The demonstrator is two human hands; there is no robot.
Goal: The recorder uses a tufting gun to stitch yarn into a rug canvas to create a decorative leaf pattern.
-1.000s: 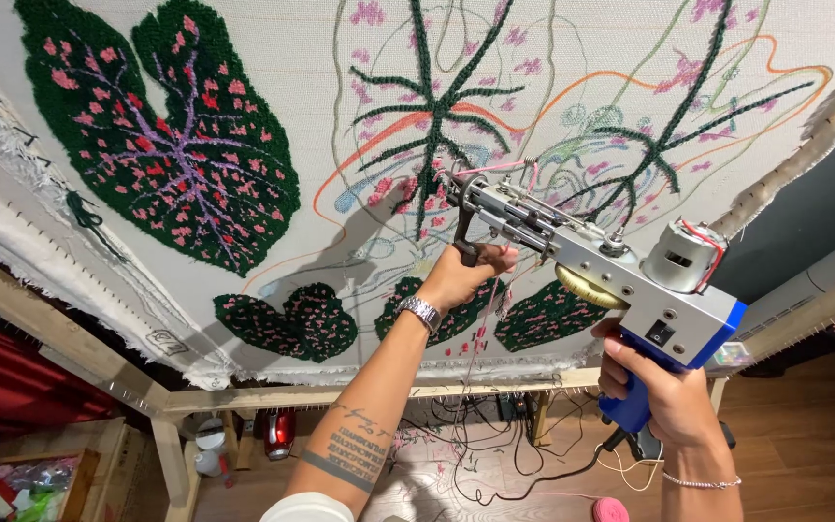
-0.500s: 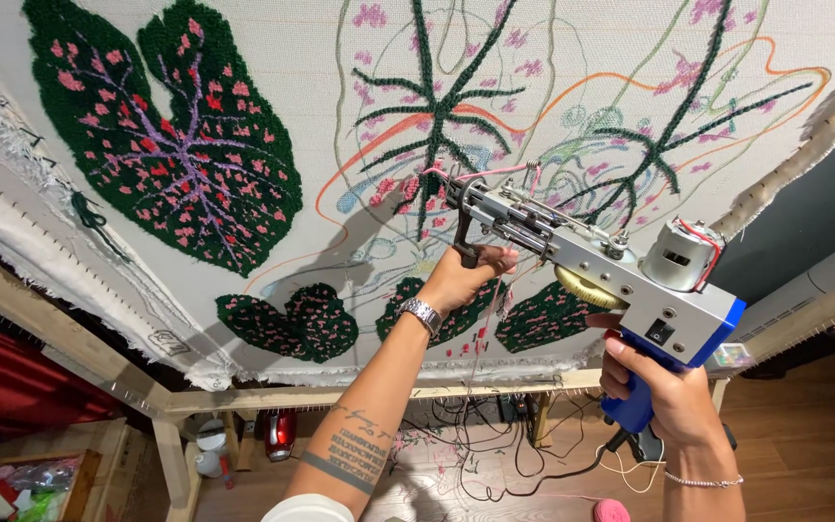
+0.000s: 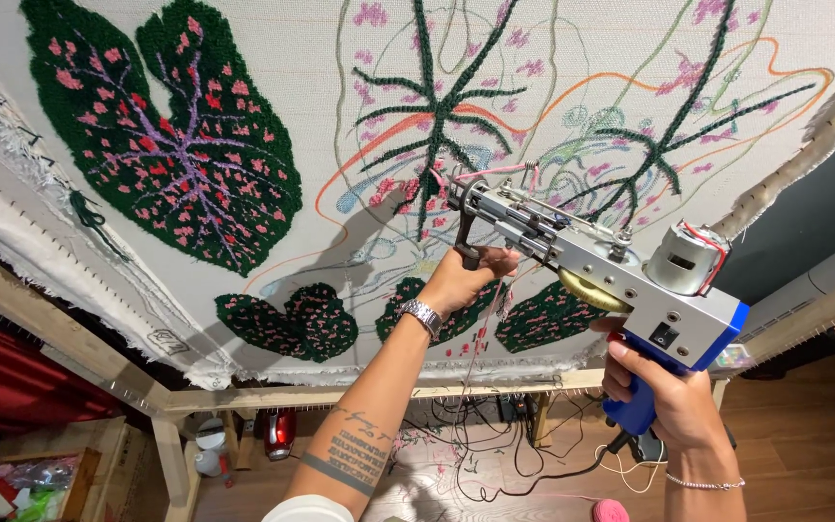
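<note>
Left hand (image 3: 466, 280): we see it wrapped around the black front handle of the grey metal tufting gun (image 3: 591, 256).
Right hand (image 3: 664, 387): closed on the blue rear grip.
Needle: at 10 o'clock, probably touching the white stretched backing cloth (image 3: 340, 174).
Risk: we judge a tilted gun could tear the cloth.

A silver-and-blue tufting gun (image 3: 601, 266) with a blue handle is held up, its needle tip touching the stretched white tufting cloth (image 3: 359, 242), pink yarn threaded.

Wooden frame (image 3: 359, 394) carrying stretched white tufting cloth (image 3: 321, 58), tufted green-and-pink leaves (image 3: 171, 145) on the cloth, wood floor (image 3: 794, 435) below, tangled cables (image 3: 495, 454) and pink yarn ball (image 3: 611, 509) lying on it
</note>
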